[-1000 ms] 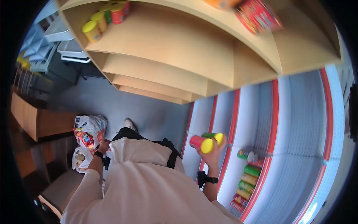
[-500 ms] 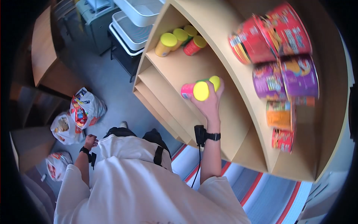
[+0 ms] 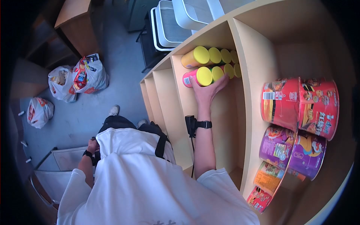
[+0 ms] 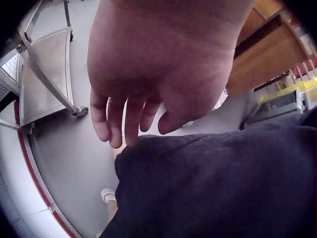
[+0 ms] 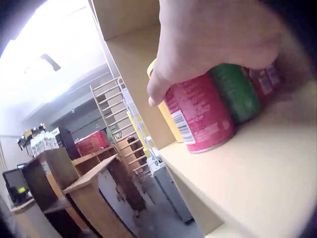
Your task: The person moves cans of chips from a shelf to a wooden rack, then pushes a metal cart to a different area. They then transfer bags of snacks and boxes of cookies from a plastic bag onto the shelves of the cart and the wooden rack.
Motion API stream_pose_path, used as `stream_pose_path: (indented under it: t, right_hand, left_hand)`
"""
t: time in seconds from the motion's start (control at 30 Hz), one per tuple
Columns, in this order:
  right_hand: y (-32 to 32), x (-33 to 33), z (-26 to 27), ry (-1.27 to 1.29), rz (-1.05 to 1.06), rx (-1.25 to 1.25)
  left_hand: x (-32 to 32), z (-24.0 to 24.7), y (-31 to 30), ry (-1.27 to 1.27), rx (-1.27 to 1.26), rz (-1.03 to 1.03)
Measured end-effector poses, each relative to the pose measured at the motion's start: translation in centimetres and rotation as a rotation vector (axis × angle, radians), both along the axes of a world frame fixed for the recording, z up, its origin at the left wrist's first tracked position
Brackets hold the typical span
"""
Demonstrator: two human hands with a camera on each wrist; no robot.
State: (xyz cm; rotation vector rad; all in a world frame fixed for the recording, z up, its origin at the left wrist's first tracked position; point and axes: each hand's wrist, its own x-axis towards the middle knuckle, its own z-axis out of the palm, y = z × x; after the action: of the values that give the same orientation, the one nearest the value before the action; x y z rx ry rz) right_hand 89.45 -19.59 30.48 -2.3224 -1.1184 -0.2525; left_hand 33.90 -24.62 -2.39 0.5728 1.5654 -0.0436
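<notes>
In the head view my right hand [image 3: 210,90] grips a pink-red canister [image 3: 188,79] and a green canister [image 5: 237,94] together, both yellow-lidded. The thumb lies on the pink-red one's near side. Both stand upright on the wooden shelf [image 3: 229,116], their bases down on its board in the right wrist view. A row with a yellow canister [image 3: 190,60] stands right beside them, and more red ones sit deeper in. Low at my side hangs my left hand [image 4: 158,74], fingers loosely bent and holding nothing, close by the dark trousers [image 4: 213,183].
On the upper board to the right stand red noodle tubs [image 3: 279,99], purple tubs [image 3: 276,146] and smaller cups. White mesh baskets [image 3: 167,28] stand beyond the shelf's end. Filled plastic bags [image 3: 92,80] lie on the floor to the left, with a metal cart [image 3: 63,161] nearer me.
My body has turned from the red-edged shelves to the wooden shelf. My right hand has carried the two canisters in beside the others. The left hand still hangs at my side.
</notes>
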Motion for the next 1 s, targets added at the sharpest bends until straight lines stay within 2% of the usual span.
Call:
stream_pose_path:
  t: [0.07, 0.1, 0.17, 0.2, 0.27, 0.3, 0.4, 0.5, 0.53, 0.6, 0.8, 0.87, 1.0]
  right_hand:
    - [-0.3, -0.5, -1.1, 0.082, -0.064, 0.178]
    - [-0.2, -0.7, -1.6, 0.082, -0.051, 0.174]
    - [0.1, -1.1, -2.4, 0.304, -0.094, 0.177]
    - [0.6, -1.1, -2.5, 0.303, -0.085, 0.174]
    - [1.1, -1.2, -2.6, 0.503, -0.129, 0.236]
    - [1.4, -1.2, -2.6, 0.503, -0.129, 0.235]
    - [2.0, -1.3, -2.4, 0.497, -0.133, 0.265]
    - [2.3, -1.1, -2.9, 0.501, -0.142, 0.289]
    - [2.2, -0.6, -3.7, 0.477, -0.127, 0.292]
    - [2.5, -0.5, -4.1, 0.45, -0.127, 0.293]
    - [2.9, -0.8, -4.6, 0.374, -0.181, 0.336]
    - [2.1, -0.3, -4.7, 0.457, -0.168, 0.284]
    - [-2.5, -2.2, -5.9, 0.507, -0.372, 0.148]
  left_hand:
    - [0.1, -2.2, -1.8, -0.031, 0.033, 0.079]
    - [0.1, -3.8, -2.5, -0.062, 0.074, 0.148]
    - [-0.5, -7.7, -3.3, -0.049, 0.103, 0.202]
    - [-0.6, -8.6, -3.3, -0.036, 0.135, 0.243]
    - [0.5, -5.4, -1.7, -0.029, 0.138, 0.199]
    - [0.9, -3.6, -0.4, -0.023, 0.141, 0.147]
    - [-0.1, -2.5, 2.5, -0.032, 0.09, 0.067]
    - [0.1, 0.5, 5.3, 0.003, 0.117, 0.088]
    - [-0.5, 0.5, 6.2, 0.004, 0.114, 0.08]
    - [-1.6, 0.4, 7.8, 0.027, 0.046, -0.06]
    - [-3.7, 0.5, 12.4, -0.008, 0.047, -0.132]
    - [-4.1, 0.1, 13.9, -0.003, 0.031, -0.178]
    - [-4.7, -1.0, 17.1, 0.001, -0.035, -0.277]
